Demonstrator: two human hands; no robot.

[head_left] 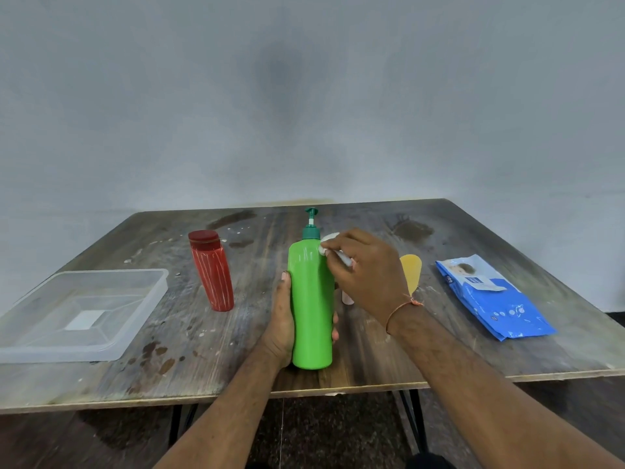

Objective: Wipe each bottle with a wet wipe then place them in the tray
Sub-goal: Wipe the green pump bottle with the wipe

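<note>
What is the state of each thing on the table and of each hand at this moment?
green pump bottle: upright, held, being wiped near its shoulder.
left hand: grips the green bottle's body.
right hand: pinches the wet wipe against the bottle.
red bottle: standing, capped, untouched.
yellow bottle: mostly hidden behind the right hand.
tray: holds no bottles.
wipes pack: lying flat.

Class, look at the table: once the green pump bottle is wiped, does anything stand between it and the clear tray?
Yes. The red bottle stands upright on the table between the green pump bottle and the tray, toward the far side. The nearer stretch of table looks free, so that route probably avoids it.
</note>
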